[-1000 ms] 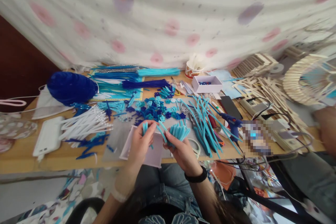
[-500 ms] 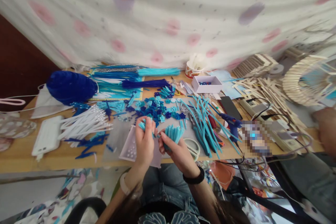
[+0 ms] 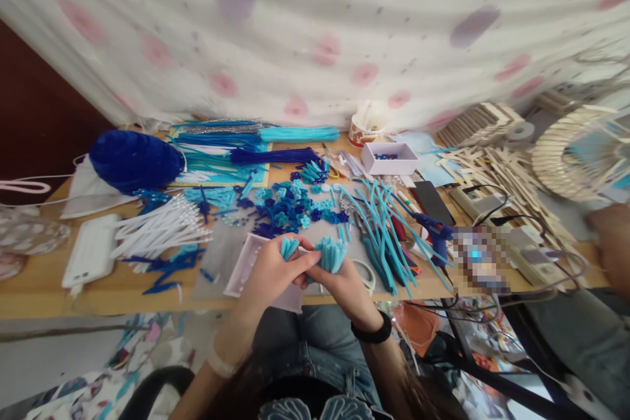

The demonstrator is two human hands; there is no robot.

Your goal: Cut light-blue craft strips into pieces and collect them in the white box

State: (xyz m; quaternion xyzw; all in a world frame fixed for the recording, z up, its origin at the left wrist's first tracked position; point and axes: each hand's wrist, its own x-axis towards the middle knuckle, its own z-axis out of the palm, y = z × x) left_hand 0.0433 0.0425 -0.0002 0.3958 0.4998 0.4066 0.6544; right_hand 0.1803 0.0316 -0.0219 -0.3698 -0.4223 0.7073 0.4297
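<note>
My right hand (image 3: 339,282) is closed around a bundle of short light-blue pipe cleaner pieces (image 3: 331,253), their ends standing up above the fingers. A smaller bunch of the same pipe cleaners (image 3: 289,248) is gripped in my left hand (image 3: 278,269). The fingertips of both hands meet between the two bunches. Below them, partly covered by the left hand, lies a pale pink box (image 3: 241,269) with pearl-like beads. Just beyond the hands spreads a pile of blue pipe cleaner flowers (image 3: 293,203).
Long light-blue pipe cleaners (image 3: 381,236), a glue gun (image 3: 436,233) and scissors (image 3: 364,275) lie to the right. White-stemmed pieces (image 3: 160,226) and a white power bank (image 3: 91,252) are left. A power strip (image 3: 512,236) and wooden sticks (image 3: 512,184) lie farther right, near another person's arm (image 3: 613,243).
My left hand has tilted and moved down and right against the right hand. The right hand has shifted slightly right and down, still holding its bundle.
</note>
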